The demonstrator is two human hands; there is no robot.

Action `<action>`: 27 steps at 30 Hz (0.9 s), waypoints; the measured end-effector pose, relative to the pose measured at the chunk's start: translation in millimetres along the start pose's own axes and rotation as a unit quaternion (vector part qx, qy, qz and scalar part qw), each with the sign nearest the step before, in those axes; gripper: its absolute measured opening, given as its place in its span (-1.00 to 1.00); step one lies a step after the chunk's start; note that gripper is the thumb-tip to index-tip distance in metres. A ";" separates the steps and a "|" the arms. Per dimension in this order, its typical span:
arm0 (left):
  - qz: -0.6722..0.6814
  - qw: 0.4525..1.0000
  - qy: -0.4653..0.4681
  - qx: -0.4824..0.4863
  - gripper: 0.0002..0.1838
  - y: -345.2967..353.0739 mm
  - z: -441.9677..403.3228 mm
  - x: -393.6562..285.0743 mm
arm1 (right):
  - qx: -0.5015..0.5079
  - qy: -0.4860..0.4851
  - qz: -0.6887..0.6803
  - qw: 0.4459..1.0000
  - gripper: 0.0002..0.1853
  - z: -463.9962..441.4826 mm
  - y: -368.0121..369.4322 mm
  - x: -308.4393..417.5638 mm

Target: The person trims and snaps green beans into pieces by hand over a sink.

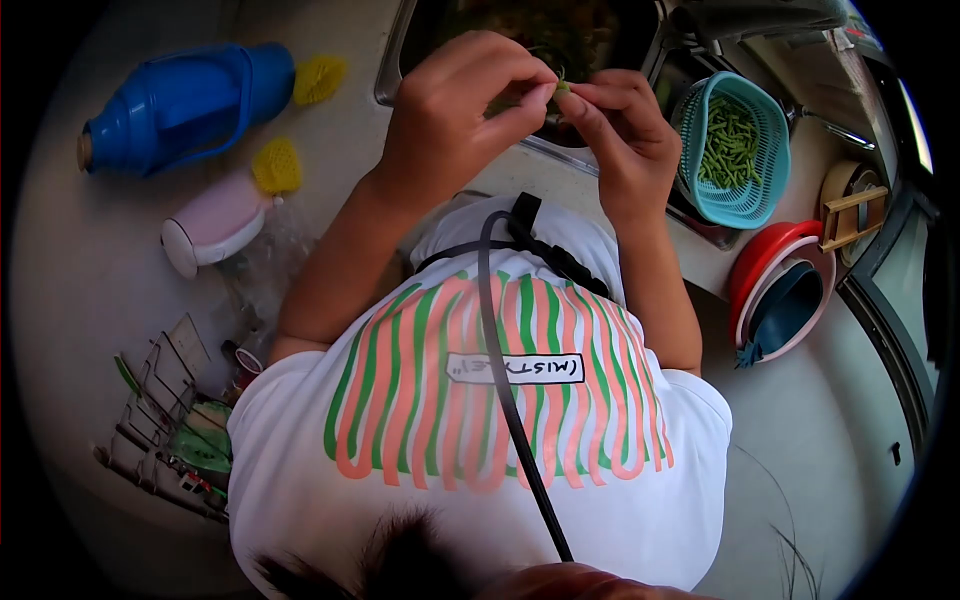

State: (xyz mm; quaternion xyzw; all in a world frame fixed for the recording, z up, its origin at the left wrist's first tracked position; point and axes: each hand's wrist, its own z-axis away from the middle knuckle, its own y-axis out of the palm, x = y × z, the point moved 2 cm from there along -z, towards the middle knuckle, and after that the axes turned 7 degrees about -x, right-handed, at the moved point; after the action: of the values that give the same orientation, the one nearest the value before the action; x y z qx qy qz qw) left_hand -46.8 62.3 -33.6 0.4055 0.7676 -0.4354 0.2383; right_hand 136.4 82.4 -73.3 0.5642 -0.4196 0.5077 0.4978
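Both of my hands meet over the front edge of the sink (pixel 393 70), fingertips almost touching. My left hand (pixel 468 105) pinches with thumb and forefinger at a small green bean (pixel 562 86). From the other side my right hand (pixel 628 130) is closed on the same bean with its thumb and fingers. Most of the bean is hidden by the fingertips. Below them the sink's contents are dark and hard to make out. To the right of my right hand, a light-blue plastic basket (pixel 777 150) holds many short pieces of green bean (pixel 730 145).
On the left lie a blue thermos flask (pixel 185 105), yellow scrubbers (pixel 318 80) and a pink-and-white jug-like container (pixel 218 218). A wire rack (pixel 150 410) stands lower left. At right are nested red and pink basins (pixel 750 262), a faucet (pixel 848 132) and a window frame (pixel 890 340).
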 end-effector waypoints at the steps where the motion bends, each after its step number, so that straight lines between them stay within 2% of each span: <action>1: -0.017 1.000 0.000 -0.013 -0.88 1.9 1.3 0.6 | -0.011 0.005 -0.018 1.000 -0.88 1.4 3.1 -2.5; 3: -0.052 0.998 0.002 -0.038 -0.86 7.4 6.3 1.2 | -0.045 0.013 -0.038 0.998 -0.88 5.1 9.8 -5.5; 5: -0.020 0.998 -0.058 -0.033 -0.90 16.3 13.9 1.8 | -0.093 0.021 -0.041 0.995 -0.88 8.8 13.5 -6.4; 9: 0.032 0.984 -0.174 -0.006 -0.90 26.3 31.1 14.5 | -0.120 -0.023 0.005 0.992 -0.88 7.2 -0.3 -4.7; 10: 0.037 0.979 -0.198 0.000 -0.82 30.7 40.3 32.2 | -0.151 -0.027 0.008 0.988 -0.87 5.2 -12.2 -5.0; 14: -0.076 0.950 -0.295 0.064 -0.86 38.5 80.2 118.6 | -0.284 -0.052 0.116 0.950 -0.80 3.4 -74.0 -3.4; 15: -0.091 0.941 -0.317 0.076 -0.89 41.1 94.1 143.3 | -0.314 -0.052 0.170 0.932 -0.80 5.6 -95.5 -6.0; 16: -0.095 0.940 -0.322 0.063 -0.76 45.6 114.7 167.9 | -0.339 -0.060 0.220 0.913 -0.79 8.4 -115.0 -11.1; 17: -0.175 0.939 -0.284 0.084 -0.69 48.1 123.8 178.3 | -0.360 -0.067 0.270 0.890 -0.77 12.0 -135.5 -17.3; 18: -0.255 0.930 -0.244 0.104 -0.62 50.0 129.6 185.9 | -0.299 -0.101 0.467 0.826 -0.75 14.8 -160.8 -21.6; 19: -0.333 0.913 -0.203 0.123 -0.54 52.3 134.6 195.3 | -0.223 -0.132 0.642 0.722 -0.73 19.0 -179.7 -28.5; 20: -0.287 0.909 -0.251 0.168 -0.44 58.4 139.9 214.2 | -0.233 -0.087 0.685 0.684 -0.70 25.3 -188.9 -39.0; 21: -0.263 0.875 -0.312 0.260 -0.43 67.2 135.4 222.3 | -0.254 -0.058 0.631 0.731 -0.71 28.7 -188.9 -42.3; 23: -0.201 0.774 -0.420 0.429 -0.42 86.7 122.8 234.1 | -0.291 -0.001 0.509 0.810 -0.73 31.6 -176.9 -45.2; 24: -0.196 0.851 -0.328 0.360 -0.49 107.8 157.1 259.4 | -0.306 0.050 0.456 0.834 -0.75 31.3 -160.1 -43.0; 25: -0.129 0.882 -0.328 0.314 -0.50 116.0 153.1 253.9 | -0.260 0.058 0.451 0.852 -0.76 28.4 -146.3 -43.3; 27: 0.004 0.925 -0.319 0.209 -0.52 143.5 140.3 240.9 | -0.160 -0.075 0.474 0.863 -0.72 16.0 -123.5 -55.1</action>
State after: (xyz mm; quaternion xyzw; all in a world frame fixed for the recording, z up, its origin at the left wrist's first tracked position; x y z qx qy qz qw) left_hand -60.2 83.2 -346.2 0.2890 0.5411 -0.6912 0.3821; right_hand 252.5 83.6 -144.5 0.2460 -0.7480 0.5644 0.2479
